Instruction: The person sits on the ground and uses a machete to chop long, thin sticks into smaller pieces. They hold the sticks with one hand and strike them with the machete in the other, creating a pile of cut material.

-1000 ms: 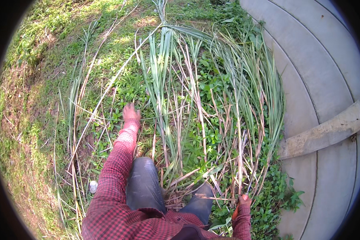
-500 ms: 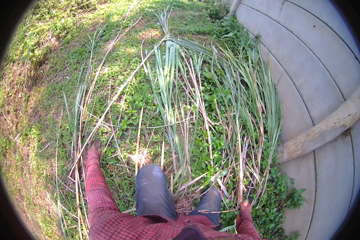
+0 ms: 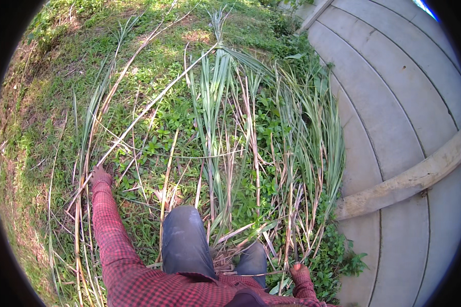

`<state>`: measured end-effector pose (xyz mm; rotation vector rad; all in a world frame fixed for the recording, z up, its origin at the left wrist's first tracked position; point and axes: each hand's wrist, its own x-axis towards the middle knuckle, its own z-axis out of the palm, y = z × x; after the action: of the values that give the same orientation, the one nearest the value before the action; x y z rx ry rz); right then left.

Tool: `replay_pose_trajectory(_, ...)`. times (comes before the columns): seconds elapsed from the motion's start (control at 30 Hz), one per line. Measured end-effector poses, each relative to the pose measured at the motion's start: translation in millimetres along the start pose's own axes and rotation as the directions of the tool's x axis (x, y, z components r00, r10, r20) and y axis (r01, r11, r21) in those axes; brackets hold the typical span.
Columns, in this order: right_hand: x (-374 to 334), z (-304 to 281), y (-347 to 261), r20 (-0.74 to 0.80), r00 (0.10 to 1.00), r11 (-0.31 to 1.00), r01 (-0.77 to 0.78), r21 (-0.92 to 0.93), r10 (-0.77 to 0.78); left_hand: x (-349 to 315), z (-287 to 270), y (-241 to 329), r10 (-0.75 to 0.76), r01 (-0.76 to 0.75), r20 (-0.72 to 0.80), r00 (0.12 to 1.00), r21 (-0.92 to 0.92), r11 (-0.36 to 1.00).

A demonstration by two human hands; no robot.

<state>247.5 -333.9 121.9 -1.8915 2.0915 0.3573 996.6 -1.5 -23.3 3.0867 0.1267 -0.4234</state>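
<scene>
My left hand (image 3: 101, 176), at the end of an outstretched arm, is closed around a long pale stalk (image 3: 156, 99). This stalk slants over the grass to a leafy green tuft (image 3: 218, 36) at the far end. Low on the right, my right hand (image 3: 299, 272) is a fist with the thumb on top, beside the bases of several dry stems. What it grips is too small to make out. Long strap-like green leaves (image 3: 213, 92) lie ahead of my knees. More leafy stalks (image 3: 322, 138) are heaped on the right, and long thin stalks (image 3: 89, 138) lie on the left.
A grey panelled wall (image 3: 363, 153) rises along the right, with a pale wooden pole (image 3: 404, 188) leaning against it. Low green weeds (image 3: 353, 263) grow at its foot. My knee (image 3: 188, 240) is in front of me, over grass and dry litter.
My left hand has moved forward along the slanting stalk and now closes on it. The right hand stays low by the stem bases. The whole view has shifted slightly.
</scene>
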Motion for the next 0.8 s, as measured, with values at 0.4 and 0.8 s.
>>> replay_pose_trajectory(0.4,1,44,-26,0.117,0.989,0.995,0.094,0.011,-0.095,-71,69,40,0.110,-0.185,-0.206,0.972,-0.389,0.902)
replay_pose_trajectory(0.8,25,4,-146,-0.438,0.760,0.646,0.644,0.410,-0.480,-262,-357,-73,0.386,0.215,-0.884,-0.264,0.337,0.917)
